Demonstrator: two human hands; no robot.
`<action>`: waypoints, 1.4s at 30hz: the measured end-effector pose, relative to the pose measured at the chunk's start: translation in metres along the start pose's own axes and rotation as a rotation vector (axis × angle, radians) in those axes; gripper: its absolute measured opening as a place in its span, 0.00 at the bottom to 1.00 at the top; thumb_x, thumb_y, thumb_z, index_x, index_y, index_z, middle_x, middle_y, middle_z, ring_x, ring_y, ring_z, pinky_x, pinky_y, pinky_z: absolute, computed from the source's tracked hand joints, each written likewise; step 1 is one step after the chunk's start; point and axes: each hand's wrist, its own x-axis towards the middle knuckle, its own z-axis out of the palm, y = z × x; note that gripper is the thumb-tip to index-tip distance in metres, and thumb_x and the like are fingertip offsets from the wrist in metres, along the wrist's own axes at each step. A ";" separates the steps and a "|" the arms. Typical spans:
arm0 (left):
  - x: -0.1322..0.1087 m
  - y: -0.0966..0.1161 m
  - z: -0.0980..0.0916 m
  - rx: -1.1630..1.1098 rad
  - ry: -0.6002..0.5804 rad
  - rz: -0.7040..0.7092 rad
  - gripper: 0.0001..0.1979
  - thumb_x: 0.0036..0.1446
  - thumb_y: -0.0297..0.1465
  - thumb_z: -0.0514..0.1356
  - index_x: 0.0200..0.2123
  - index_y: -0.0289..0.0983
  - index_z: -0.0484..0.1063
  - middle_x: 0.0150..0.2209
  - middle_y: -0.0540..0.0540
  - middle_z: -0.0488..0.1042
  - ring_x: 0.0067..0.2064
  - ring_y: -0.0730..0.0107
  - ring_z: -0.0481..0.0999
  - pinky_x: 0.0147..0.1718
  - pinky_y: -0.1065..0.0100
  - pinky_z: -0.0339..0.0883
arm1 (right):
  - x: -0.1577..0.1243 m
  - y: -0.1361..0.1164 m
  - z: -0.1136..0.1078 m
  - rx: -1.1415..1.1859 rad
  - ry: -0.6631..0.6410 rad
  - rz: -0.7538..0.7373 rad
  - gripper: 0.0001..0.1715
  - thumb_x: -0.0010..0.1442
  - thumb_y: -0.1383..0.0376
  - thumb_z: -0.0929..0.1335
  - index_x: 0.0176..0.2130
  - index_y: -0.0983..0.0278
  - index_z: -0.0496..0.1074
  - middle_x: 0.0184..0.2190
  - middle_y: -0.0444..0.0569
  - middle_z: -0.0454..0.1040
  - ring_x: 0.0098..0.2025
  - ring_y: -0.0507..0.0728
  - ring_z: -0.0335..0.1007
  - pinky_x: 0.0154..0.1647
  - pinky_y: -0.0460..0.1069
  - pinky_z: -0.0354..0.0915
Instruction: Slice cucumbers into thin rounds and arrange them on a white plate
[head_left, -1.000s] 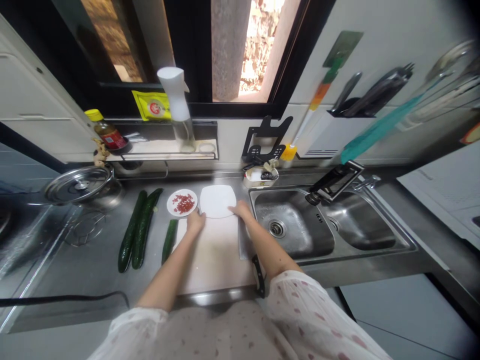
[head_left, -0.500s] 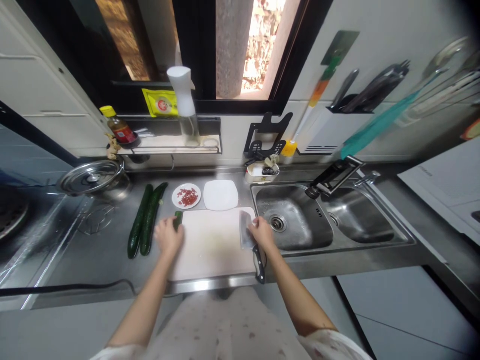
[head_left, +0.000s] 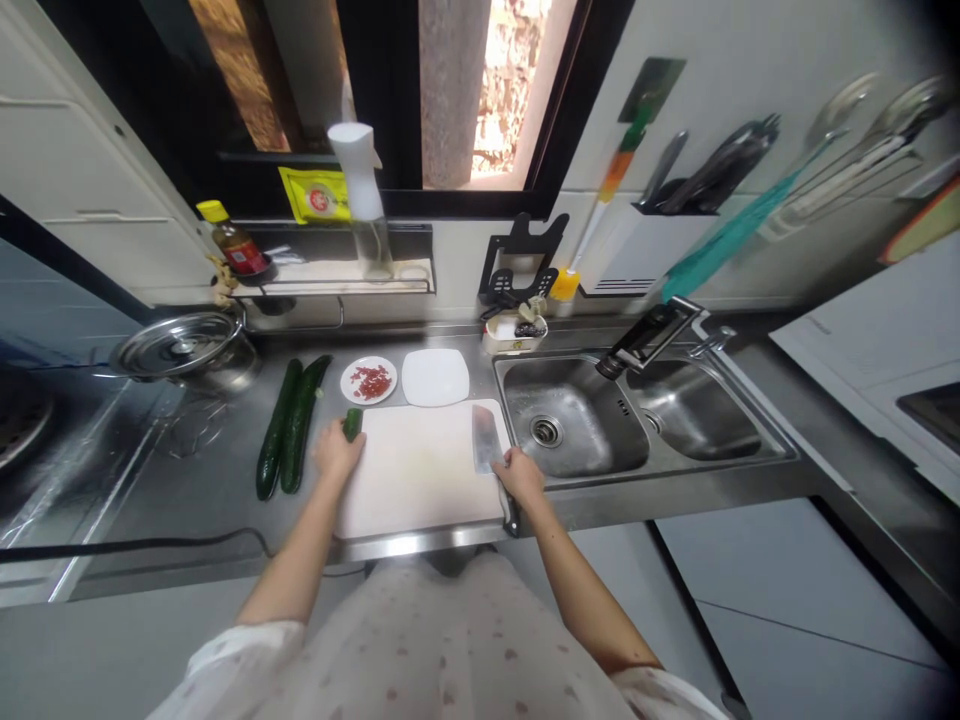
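Observation:
My left hand (head_left: 337, 452) is closed around a short cucumber piece (head_left: 352, 424) at the left edge of the white cutting board (head_left: 412, 470). A broad kitchen knife (head_left: 485, 438) lies along the board's right side, its black handle toward me. My right hand (head_left: 520, 477) closes on it where the blade meets the handle; the fingertips are partly hidden. Two whole cucumbers (head_left: 289, 428) lie side by side on the counter, left of my left hand. Behind the board are a small plate (head_left: 346, 385) of chopped red bits and a square white plate (head_left: 435, 377).
A double steel sink (head_left: 577, 415) with a black faucet (head_left: 637, 340) adjoins the board on the right. At the left stand a lidded steel pot (head_left: 187, 350) and a wire rack (head_left: 195, 425). The wall shelf (head_left: 322, 284) holds a sauce bottle (head_left: 238, 245) and a spray bottle (head_left: 365, 200).
My right hand has slid from beside the blade down toward the knife's handle. My left hand stays with the cucumber piece. The camera view has shifted slightly.

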 end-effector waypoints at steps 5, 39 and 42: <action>0.001 -0.005 0.002 -0.034 -0.001 0.044 0.25 0.55 0.40 0.58 0.55 0.37 0.66 0.50 0.35 0.74 0.51 0.50 0.73 0.48 0.55 0.64 | 0.002 0.000 0.001 -0.006 -0.004 0.006 0.18 0.60 0.53 0.65 0.43 0.63 0.70 0.39 0.52 0.77 0.43 0.58 0.73 0.35 0.47 0.58; -0.067 0.006 0.031 -0.184 -0.276 0.695 0.23 0.54 0.33 0.59 0.55 0.41 0.69 0.44 0.43 0.73 0.47 0.59 0.71 0.48 0.62 0.64 | 0.001 -0.004 0.016 0.420 0.163 -0.190 0.09 0.60 0.59 0.61 0.35 0.62 0.64 0.24 0.41 0.67 0.27 0.53 0.63 0.28 0.45 0.53; -0.068 0.007 0.032 -0.196 -0.242 0.707 0.24 0.55 0.32 0.58 0.56 0.40 0.68 0.44 0.43 0.72 0.47 0.60 0.71 0.48 0.62 0.64 | -0.007 -0.014 0.012 0.377 0.180 -0.252 0.11 0.61 0.58 0.60 0.40 0.62 0.65 0.26 0.42 0.70 0.28 0.53 0.64 0.29 0.45 0.54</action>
